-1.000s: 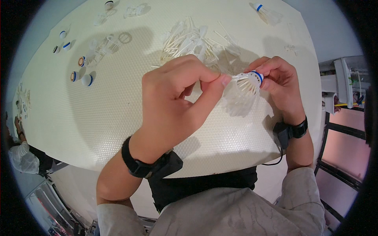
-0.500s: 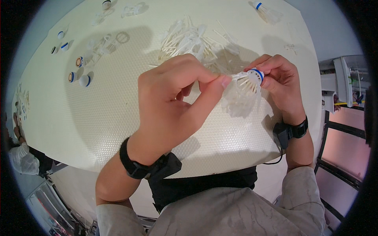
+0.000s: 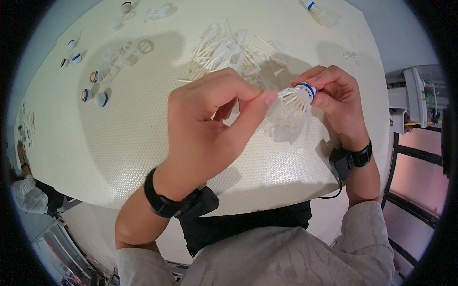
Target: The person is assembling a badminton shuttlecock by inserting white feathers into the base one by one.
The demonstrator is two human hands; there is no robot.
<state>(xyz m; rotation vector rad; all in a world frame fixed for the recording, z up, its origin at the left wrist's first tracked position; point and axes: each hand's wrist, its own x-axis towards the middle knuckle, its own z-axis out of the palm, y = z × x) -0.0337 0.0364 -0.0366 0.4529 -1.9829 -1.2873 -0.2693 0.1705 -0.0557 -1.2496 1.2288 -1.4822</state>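
My right hand [image 3: 341, 95] grips a shuttlecock [image 3: 292, 114] by its white, blue-banded base, thumb and fingers around it. The shuttlecock lies tilted in the air, its skirt of white feathers hanging down and to the left, with small holes showing in the base's face. Beside the skirt, my left hand [image 3: 205, 124] is closed in a pinch. Thumb and forefinger hold the end of a white feather at the skirt's left edge; most of that feather blends with the others. A pile of loose white feathers [image 3: 224, 50] lies just beyond both hands.
At the left of the table [image 3: 129, 162] lie several loose shuttlecock bases [image 3: 100, 99] and clear plastic pieces [image 3: 129, 55]. Another shuttlecock [image 3: 324, 15] rests at the far right, above small white scraps [image 3: 351, 57]. A person in white [image 3: 29, 193] is at the left edge.
The shuttlecock and my right hand have shifted slightly left. My left fingertips now sit closer to the skirt, still pinching.
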